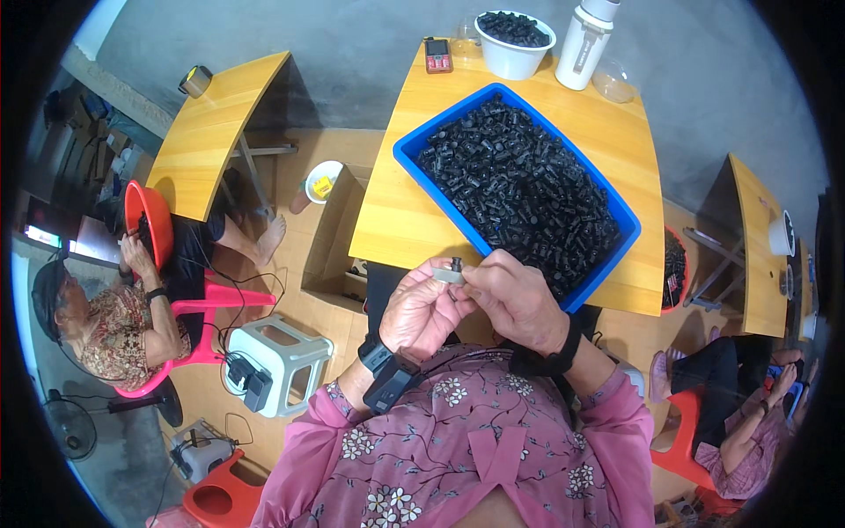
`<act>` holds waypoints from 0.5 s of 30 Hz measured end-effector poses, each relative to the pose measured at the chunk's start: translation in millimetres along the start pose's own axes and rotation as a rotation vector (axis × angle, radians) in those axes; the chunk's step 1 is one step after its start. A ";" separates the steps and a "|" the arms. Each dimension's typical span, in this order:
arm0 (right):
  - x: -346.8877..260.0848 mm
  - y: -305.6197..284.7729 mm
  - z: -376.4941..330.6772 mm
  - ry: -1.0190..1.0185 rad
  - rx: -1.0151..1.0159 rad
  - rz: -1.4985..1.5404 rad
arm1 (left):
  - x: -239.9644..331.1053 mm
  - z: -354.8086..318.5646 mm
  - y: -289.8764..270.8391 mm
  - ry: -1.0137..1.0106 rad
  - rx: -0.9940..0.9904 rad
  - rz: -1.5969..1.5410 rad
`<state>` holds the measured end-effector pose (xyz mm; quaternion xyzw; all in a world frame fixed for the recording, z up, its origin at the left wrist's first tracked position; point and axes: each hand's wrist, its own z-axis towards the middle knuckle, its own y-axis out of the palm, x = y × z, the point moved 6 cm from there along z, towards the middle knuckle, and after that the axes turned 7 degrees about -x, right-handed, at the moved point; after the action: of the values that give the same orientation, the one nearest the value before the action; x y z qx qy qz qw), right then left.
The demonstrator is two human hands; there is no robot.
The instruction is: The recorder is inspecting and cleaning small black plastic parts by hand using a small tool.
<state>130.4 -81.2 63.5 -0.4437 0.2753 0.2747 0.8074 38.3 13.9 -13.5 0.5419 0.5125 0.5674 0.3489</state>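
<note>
Both hands meet in front of my chest, just off the table's near edge. My left hand (412,310) pinches a small light-grey flat piece (447,276) between thumb and fingers. A small black plastic part (456,263) stands upright on that piece. The fingers of my right hand (521,295) are closed against the piece's right end; what they pinch is hidden. Beyond the hands, a blue tray (440,205) lies slantwise on the wooden table (387,207), heaped with small black plastic parts (519,185).
A white bowl (513,63) of black parts, a white bottle (581,48), a clear container (613,81) and a phone (437,56) stand at the table's far side. An open cardboard box (330,246) and grey stool (280,365) are left. Other people sit on both sides.
</note>
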 end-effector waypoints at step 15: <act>11.9 -3.4 -0.1 0.168 0.092 0.214 | -0.1 3.4 -1.6 0.006 -0.003 -0.021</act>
<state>141.1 -80.5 57.2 -0.3959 0.3999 0.3081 0.7671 41.3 14.9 -15.5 0.5345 0.5183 0.5660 0.3541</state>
